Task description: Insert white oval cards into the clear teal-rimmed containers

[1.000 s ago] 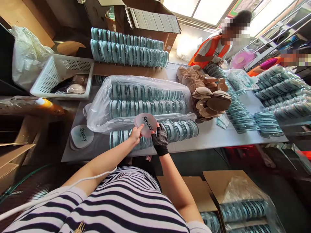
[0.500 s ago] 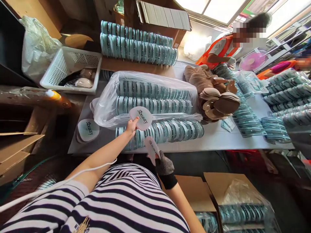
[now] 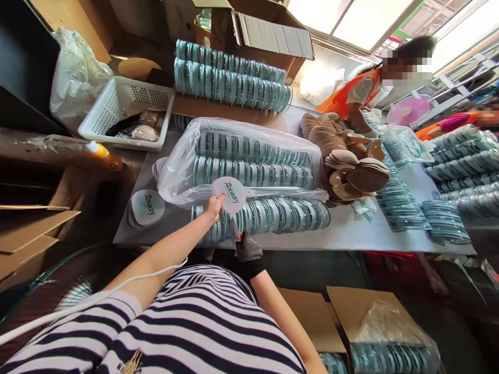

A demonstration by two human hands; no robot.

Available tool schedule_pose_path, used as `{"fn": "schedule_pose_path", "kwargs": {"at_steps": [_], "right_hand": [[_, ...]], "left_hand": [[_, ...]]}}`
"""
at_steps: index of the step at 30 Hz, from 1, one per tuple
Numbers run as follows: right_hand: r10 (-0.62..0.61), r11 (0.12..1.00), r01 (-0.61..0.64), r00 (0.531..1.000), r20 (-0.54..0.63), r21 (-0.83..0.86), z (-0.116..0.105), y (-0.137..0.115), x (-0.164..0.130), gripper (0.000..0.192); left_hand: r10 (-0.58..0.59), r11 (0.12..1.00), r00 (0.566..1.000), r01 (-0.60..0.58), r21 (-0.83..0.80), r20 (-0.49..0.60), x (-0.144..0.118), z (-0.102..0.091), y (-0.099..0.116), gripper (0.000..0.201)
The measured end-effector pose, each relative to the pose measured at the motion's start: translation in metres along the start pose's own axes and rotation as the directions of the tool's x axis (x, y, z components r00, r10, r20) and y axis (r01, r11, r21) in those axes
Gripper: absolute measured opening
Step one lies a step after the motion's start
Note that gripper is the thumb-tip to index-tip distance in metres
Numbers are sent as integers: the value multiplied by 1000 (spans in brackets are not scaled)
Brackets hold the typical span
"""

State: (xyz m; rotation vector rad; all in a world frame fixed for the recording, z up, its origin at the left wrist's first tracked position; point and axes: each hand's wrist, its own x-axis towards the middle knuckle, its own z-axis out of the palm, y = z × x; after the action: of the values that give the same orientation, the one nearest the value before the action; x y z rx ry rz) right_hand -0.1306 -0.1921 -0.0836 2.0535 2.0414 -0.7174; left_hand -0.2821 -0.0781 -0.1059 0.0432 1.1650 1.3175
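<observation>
My bare left hand (image 3: 214,208) pinches a rounded white card (image 3: 229,195) printed with "beauty" lettering. It is held face up above the near row of teal-rimmed discs (image 3: 280,215). Just below it, my right hand (image 3: 249,247), in a dotted grey glove, grips a second printed card (image 3: 236,228), seen almost edge-on. The two cards are close together; whether they touch I cannot tell. On the table to the left lies a stack of the same printed cards (image 3: 148,206). Behind the hands, more rows of discs sit in a clear plastic bag (image 3: 175,171).
A white basket (image 3: 91,117) stands at the back left. Brown rounded pieces (image 3: 362,171) are heaped right of the bag, near long rows of discs (image 3: 401,200). A person in an orange vest (image 3: 351,93) works beyond. Cardboard boxes (image 3: 366,311) stand below the table edge.
My right hand has moved left and up, bringing its card near the left hand's card and turning it edge-on. The left hand keeps its hold. The view has shifted slightly.
</observation>
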Motion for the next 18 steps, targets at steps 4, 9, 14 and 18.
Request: {"fn": "schedule_pose_path", "kwargs": {"at_steps": [4, 9, 14, 18], "right_hand": [[20, 999, -21, 1000, -4, -44, 5, 3, 3, 31], [-10, 998, 11, 1000, 17, -58, 16, -8, 24, 32], [-49, 999, 49, 999, 22, 12, 18, -12, 34, 17], [-99, 970, 94, 995, 10, 222, 18, -10, 37, 22]], "left_hand": [[-15, 1000, 1000, 15, -19, 4, 3, -3, -1, 10], [-40, 999, 999, 39, -28, -8, 6, -7, -2, 13], [-47, 998, 999, 47, -40, 1, 6, -10, 1, 14], [-19, 999, 1000, 19, -51, -11, 4, -8, 0, 13]]}}
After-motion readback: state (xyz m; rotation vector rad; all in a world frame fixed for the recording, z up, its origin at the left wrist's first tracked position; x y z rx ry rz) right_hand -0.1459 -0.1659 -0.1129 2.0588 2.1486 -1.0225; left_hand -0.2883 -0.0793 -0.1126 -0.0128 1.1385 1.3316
